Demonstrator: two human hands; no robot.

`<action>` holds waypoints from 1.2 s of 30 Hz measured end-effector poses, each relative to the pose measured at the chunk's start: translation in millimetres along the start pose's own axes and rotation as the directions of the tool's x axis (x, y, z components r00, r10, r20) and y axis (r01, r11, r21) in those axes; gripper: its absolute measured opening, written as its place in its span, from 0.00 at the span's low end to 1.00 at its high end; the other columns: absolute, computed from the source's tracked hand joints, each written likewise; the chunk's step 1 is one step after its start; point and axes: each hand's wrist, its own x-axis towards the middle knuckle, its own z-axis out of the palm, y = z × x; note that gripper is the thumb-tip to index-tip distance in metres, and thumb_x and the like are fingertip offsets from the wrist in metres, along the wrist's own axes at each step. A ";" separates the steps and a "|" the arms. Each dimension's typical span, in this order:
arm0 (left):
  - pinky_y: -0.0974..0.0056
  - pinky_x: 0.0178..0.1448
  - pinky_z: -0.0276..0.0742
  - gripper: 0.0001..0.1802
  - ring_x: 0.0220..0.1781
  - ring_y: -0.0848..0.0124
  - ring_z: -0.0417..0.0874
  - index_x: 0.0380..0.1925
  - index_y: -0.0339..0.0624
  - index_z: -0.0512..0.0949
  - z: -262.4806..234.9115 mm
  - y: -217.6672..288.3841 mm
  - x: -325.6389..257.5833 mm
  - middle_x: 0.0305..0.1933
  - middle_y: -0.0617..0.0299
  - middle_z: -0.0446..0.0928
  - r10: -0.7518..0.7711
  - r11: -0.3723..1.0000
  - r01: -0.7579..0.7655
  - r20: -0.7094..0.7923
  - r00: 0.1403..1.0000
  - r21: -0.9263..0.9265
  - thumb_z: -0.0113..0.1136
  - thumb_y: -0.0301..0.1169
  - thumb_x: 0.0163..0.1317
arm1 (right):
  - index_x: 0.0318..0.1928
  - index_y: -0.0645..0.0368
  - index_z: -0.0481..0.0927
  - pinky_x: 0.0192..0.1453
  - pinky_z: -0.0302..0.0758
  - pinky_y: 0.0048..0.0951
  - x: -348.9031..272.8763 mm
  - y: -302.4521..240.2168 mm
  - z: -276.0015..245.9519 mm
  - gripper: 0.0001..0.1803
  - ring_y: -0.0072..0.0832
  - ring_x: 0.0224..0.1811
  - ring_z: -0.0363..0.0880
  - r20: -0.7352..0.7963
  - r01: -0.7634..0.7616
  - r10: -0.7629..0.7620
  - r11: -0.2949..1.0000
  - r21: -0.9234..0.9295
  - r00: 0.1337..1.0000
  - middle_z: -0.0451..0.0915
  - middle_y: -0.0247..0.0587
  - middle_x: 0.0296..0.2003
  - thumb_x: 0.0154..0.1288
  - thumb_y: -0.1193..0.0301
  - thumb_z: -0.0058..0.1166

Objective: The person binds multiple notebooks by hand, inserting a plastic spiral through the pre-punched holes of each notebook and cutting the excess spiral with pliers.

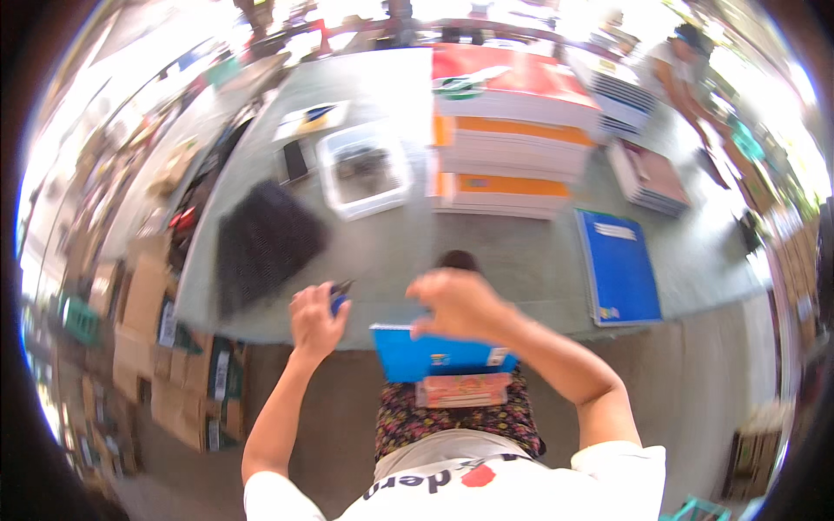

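Observation:
My left hand (316,321) is closed around a small blue tool (339,298) with a dark tip, held at the front edge of the grey table (382,252). My right hand (456,304) hovers blurred above a blue notebook (439,354) that lies on my lap, its fingers curled at the book's upper edge; a grip cannot be told. Under the blue notebook sits a pink-orange booklet (462,389). A small dark round object (458,259) shows just beyond my right hand.
On the table stand tall stacks of orange and red notebooks (508,139), a clear plastic tray (363,171), a black mesh mat (265,243), a blue notebook (618,265) and more stacks (647,178). Cardboard boxes (165,347) lie at left. Another person (686,69) bends at the far right.

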 end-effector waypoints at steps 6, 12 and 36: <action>0.53 0.58 0.62 0.16 0.51 0.54 0.69 0.40 0.39 0.77 -19.3 65.2 32.7 0.45 0.51 0.72 0.271 0.962 -0.274 -0.209 0.940 0.018 0.59 0.38 0.57 | 0.36 0.56 0.80 0.46 0.72 0.42 -121.6 29.9 -81.2 0.11 0.41 0.41 0.77 -0.110 -0.123 0.125 0.992 0.025 0.986 0.80 0.42 0.33 0.50 0.69 0.62; 0.55 0.54 0.66 0.10 0.47 0.53 0.72 0.38 0.39 0.77 -26.4 201.8 54.4 0.42 0.52 0.74 0.462 0.759 -0.506 -0.207 0.862 -0.411 0.59 0.31 0.58 | 0.33 0.55 0.85 0.61 0.65 0.36 -232.0 58.8 -246.3 0.12 0.34 0.60 0.67 -0.479 -0.297 0.237 0.954 -0.051 0.845 0.74 0.43 0.53 0.43 0.74 0.64; 0.59 0.43 0.82 0.20 0.42 0.66 0.81 0.53 0.35 0.65 109.5 354.8 107.4 0.45 0.55 0.75 0.353 0.082 0.753 0.726 0.590 -0.653 0.56 0.28 0.62 | 0.50 0.70 0.76 0.41 0.79 0.27 -489.1 218.1 -129.0 0.19 0.29 0.35 0.81 -0.424 -0.409 0.896 0.340 0.847 -0.134 0.81 0.47 0.38 0.58 0.76 0.59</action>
